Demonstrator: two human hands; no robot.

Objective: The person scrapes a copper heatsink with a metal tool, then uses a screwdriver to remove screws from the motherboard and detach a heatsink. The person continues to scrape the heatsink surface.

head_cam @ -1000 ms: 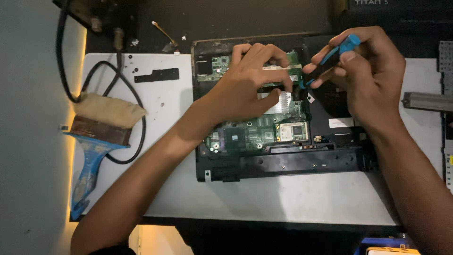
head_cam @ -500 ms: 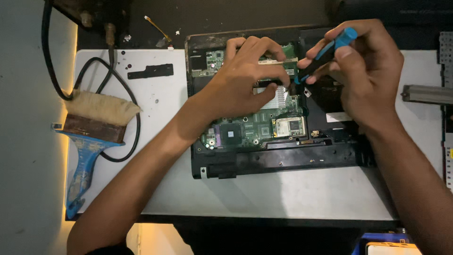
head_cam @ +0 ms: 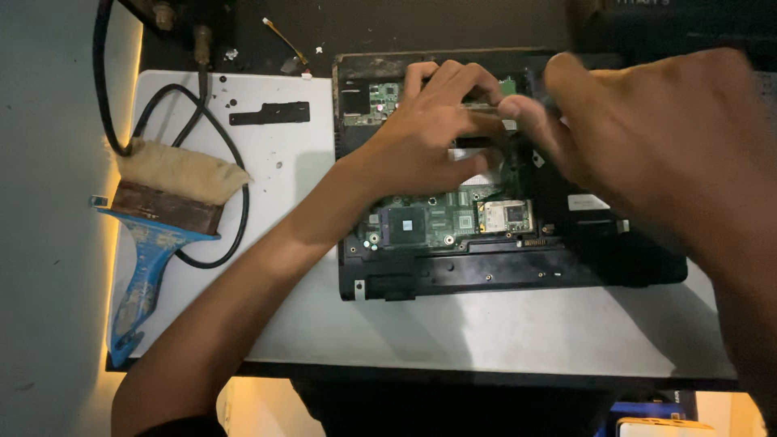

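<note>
Hands meet over an opened laptop chassis (head_cam: 518, 267) that lies on a white mat (head_cam: 486, 332) toward the far edge of the desk, its long axis running left to right. The left hand (head_cam: 429, 133) is spread on the upper part of the bared interior, fingers curled down onto a part near the far rim of the chassis, pressing or steadying it; whether it pinches anything I cannot tell, since its fingertips are hidden. The right hand (head_cam: 647, 137) comes in from the right, blurred and close to the camera, its fingertips nearly touching the left hand's just above the green circuit board (head_cam: 449, 218). Its grip cannot be read through the blur.

The spot both hands work on lies directly under the fingertips, at the far middle of the chassis, beyond the board and the square silver module (head_cam: 507, 216); the left hand is already on it, so it is the nearer one.

Compared with half a second ago, the blue-handled tool that the right hand pinched is no longer visible, and the right hand fills much more of the view. The left hand keeps its place.

At the left edge of the mat lie a wide paintbrush with a blue handle (head_cam: 154, 243), a looped black cable (head_cam: 218, 202) and a small black bracket (head_cam: 269, 113).
</note>
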